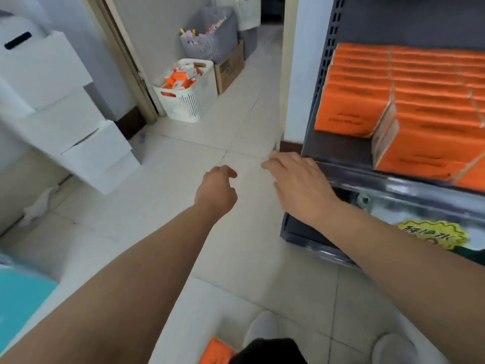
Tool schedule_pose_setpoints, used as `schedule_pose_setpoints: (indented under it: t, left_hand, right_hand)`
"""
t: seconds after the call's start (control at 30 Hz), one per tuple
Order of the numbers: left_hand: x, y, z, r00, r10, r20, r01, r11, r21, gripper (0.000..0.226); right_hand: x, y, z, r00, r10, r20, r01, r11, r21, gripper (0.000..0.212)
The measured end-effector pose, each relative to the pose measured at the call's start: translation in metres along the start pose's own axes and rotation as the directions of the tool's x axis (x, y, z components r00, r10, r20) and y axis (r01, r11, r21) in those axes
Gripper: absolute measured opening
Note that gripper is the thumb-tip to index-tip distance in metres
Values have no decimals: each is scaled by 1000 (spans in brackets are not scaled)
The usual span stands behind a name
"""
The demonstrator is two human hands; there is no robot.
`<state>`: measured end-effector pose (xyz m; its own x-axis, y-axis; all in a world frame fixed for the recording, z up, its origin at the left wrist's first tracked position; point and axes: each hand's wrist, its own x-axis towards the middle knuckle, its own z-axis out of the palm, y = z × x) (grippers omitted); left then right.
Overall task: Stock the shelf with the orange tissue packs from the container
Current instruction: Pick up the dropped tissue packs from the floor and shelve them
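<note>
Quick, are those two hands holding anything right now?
Left hand: open, fingers loosely curled, holding nothing.
Right hand: open, fingers stretched out, holding nothing.

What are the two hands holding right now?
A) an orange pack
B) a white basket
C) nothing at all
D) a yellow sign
C: the left hand and the right hand are both empty, and the orange packs sit untouched on the shelf.
</note>
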<state>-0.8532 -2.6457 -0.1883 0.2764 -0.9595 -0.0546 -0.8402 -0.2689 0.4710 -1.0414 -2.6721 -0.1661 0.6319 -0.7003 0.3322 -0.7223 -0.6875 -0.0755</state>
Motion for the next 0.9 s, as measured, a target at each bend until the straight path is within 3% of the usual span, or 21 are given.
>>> schedule_pose_setpoints:
  t: [0.17,0.37,0.57,0.9]
  left_hand:
    - [-71,-101,50,957,-245,153,241,969,49,37]
    - [-172,-191,134,800,-450,397,428,892,149,36]
    - [-229,-217,201,584,-576,572,509,809,294,52]
    - [-235,-216,239,488,-652,580,496,754,431,60]
  right_hand:
    - [-58,-51,82,961,-78,265,43,990,138,53]
    - [-115,-104,162,810,-117,574,-4,979,205,49]
    - [-153,-120,199,753,-133,644,-20,974,224,45]
    - [-158,-87,209,711,-57,701,-71,986,152,48]
